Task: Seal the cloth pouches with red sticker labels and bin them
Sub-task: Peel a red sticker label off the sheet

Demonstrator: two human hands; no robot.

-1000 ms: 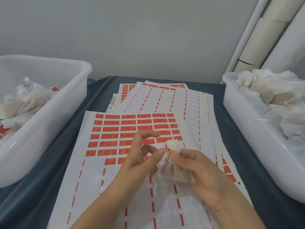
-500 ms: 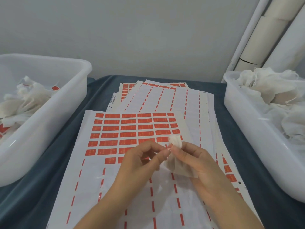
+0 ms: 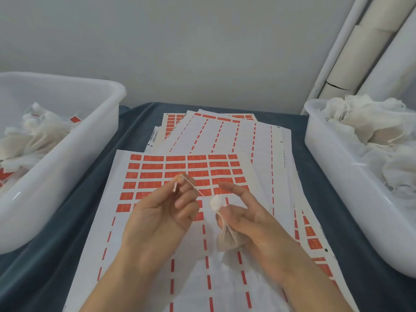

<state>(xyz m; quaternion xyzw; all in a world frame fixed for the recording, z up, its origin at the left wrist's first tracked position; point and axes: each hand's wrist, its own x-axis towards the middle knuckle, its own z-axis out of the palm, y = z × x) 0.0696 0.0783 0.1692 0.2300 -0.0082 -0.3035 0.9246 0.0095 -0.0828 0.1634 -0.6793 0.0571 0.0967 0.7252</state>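
Note:
My right hand (image 3: 254, 224) grips a small off-white cloth pouch (image 3: 229, 239) by its gathered neck, the puffed top (image 3: 216, 202) sticking up, my index finger pointing away. My left hand (image 3: 162, 212) pinches the pouch's thin drawstring (image 3: 191, 185), which runs taut from its fingertips down to the pouch neck. Both hands hover over a sticker sheet (image 3: 184, 176) with rows of red labels, its lower part peeled bare. A white bin (image 3: 67, 158) at left holds pouches with red labels. Another white bin (image 3: 337, 176) at right holds a heap of unlabelled pouches.
More sticker sheets (image 3: 236, 136) lie fanned out behind and to the right of the top one on a dark blue cloth (image 3: 94, 176). Pale rolls (image 3: 364, 50) lean in the far right corner against a grey wall.
My hands have drawn apart: the left moved up and left, pulling the drawstring out taut, while the right shifted down and right with the pouch.

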